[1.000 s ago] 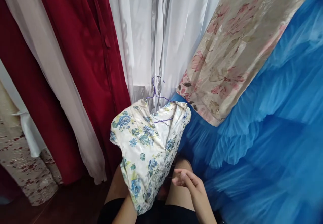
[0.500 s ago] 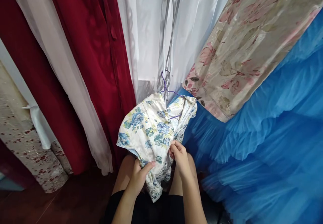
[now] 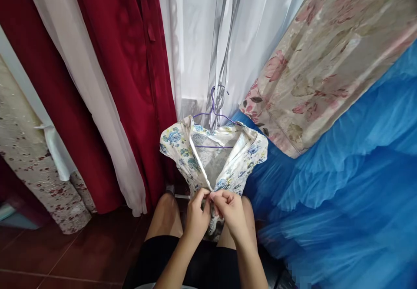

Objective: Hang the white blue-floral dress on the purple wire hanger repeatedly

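Mostly, blouse (image 3: 211,164) spreads beyond pinching hands (image 3: 230,210).

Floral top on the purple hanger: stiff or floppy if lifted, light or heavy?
The floral top is probably floppy: its neckline sags open and its lower part bunches. The shoulders may hold some shape, spread by the purple hanger. Likely light, as the cloth looks thin.

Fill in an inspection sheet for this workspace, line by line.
Surface: dark red tiled floor, partly in view.
Things handled: floral garment on a purple hanger, open at the neck.
Clutter: pale object at the left edge, too dark to identify.
Hands: left hand and right hand meet, pinching the garment's front.
Cables: nothing seen.
Surroundings: red fabric, white fabric, pink-flowered fabric, blue ruffled fabric.
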A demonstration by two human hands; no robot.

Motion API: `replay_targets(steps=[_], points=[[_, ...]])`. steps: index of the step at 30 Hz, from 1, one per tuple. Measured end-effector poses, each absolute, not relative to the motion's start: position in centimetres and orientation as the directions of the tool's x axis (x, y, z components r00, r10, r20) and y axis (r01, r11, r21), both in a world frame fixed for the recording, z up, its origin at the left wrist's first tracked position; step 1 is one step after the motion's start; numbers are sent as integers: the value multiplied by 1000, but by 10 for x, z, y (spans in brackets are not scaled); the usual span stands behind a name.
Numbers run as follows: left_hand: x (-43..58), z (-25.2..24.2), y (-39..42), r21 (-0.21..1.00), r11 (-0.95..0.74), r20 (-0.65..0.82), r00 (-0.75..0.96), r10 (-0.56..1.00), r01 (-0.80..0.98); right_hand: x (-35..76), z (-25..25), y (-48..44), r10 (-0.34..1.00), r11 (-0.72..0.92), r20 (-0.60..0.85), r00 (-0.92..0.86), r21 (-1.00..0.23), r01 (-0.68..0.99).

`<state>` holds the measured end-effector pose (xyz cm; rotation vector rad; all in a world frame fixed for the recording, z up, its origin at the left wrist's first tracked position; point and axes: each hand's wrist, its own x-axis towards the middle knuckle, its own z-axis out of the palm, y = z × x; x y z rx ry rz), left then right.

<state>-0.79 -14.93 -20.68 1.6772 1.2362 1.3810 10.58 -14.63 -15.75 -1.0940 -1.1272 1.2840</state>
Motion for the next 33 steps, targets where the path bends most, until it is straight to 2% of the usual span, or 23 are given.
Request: replay_targets(steps=[4,9,14,22,29,33], points=[[-9,-206,-146,899,-393,396,24,918,193,107,-130,-121,999,29,33,-41,-996,-89],[-16,-200,-132,870,-422,482,-258,837,257,101,-123,-116,995,18,24,-95,-998,-68],[-19,-198,-123,841,-448,469,4,883,304,95,-136,-121,999,7,13,-39,-990,-141],[-25,-197,-111,873,-423,429,32,903,244,95,-100,-83,995,62,69,-78,-994,-95],[-24,-215,-123,850,-420,390,156,908,317,101,-38,-28,955,282,261,139,-946,-160],[-20,-227,-125,835,-433,367,242,898,339,103,-19,-20,941,320,278,193,-915,-245]])
